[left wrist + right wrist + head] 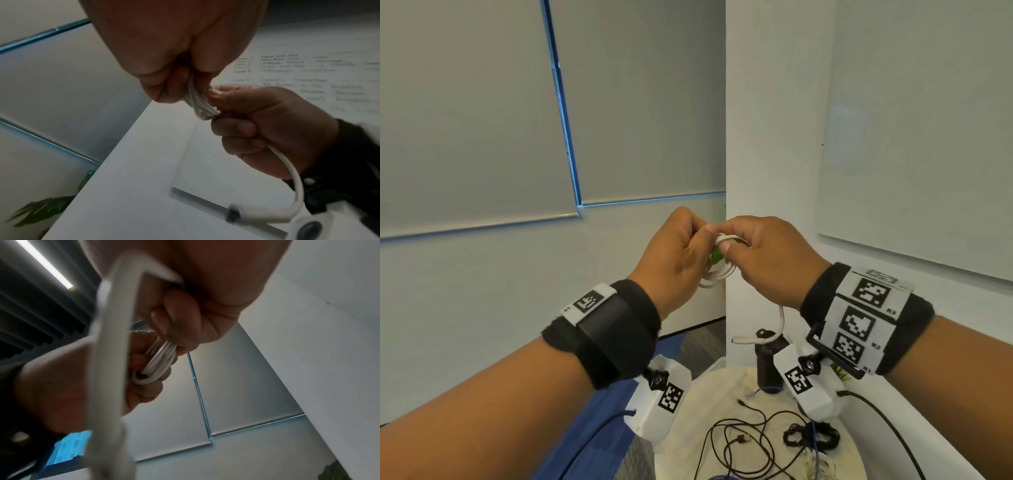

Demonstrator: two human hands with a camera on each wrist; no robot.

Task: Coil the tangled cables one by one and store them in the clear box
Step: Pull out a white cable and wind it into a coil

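**White cable nearly coiled, black cables waiting**

The white cable (717, 270) is being held up in the air, well above the worktop (726, 387), between both hands. Most of it is already sitting in a tight bundle of loops. The left hand (671, 255) is gripping one side of the bundle with its fingers (162, 91) curled round the strands, and the right hand (767, 260) is pinching the other side, its fingers (236, 128) closed round the loops. A short loose tail with a plug at its end is hanging below the right hand, just above the worktop, so this coil is looking close to finished but not yet tied off or tucked in.

Below the white cable, a thin black cable (743, 442) is lying loose and sprawled on the worktop, and a thicker dark bundle (811, 437) is lying beside it, with a blue strand crossing it. These seem to be waiting their turn. A dark cylinder (767, 366) is standing on the worktop under the hanging tail.

A pale translucent rim at the worktop's far edge may be the clear box, but I cannot tell, nor whether anything is stored in it. By my reading, storing the white cable and coiling the rest are still to come.
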